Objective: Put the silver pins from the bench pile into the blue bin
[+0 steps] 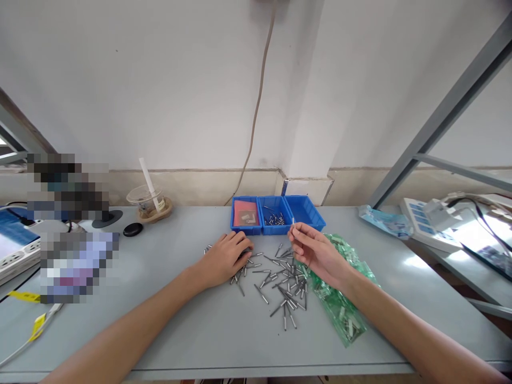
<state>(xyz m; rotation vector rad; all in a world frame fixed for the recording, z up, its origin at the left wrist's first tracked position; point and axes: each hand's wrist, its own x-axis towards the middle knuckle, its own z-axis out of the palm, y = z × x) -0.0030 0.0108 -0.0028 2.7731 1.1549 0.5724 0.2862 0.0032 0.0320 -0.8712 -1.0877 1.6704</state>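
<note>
Several small grey metal pins [280, 282] lie scattered on the grey table [192, 325] in front of me. My left hand [224, 258] rests palm down on the left edge of the pile, fingers curled over some pins. Just above the pile, my right hand [314, 250] pinches one small pin [293, 222] upright between thumb and fingertips. Behind the pile stand three joined blue bins [308, 213]: the left one holds a red sheet, the middle one holds several pins.
A green plastic bag of small parts [340, 298] lies under my right forearm. A plastic cup with a stick [149, 200], a black disc [133, 230], a power strip [16, 256] and a blurred patch sit at left. A calculator [422, 218] and metal frame are at right.
</note>
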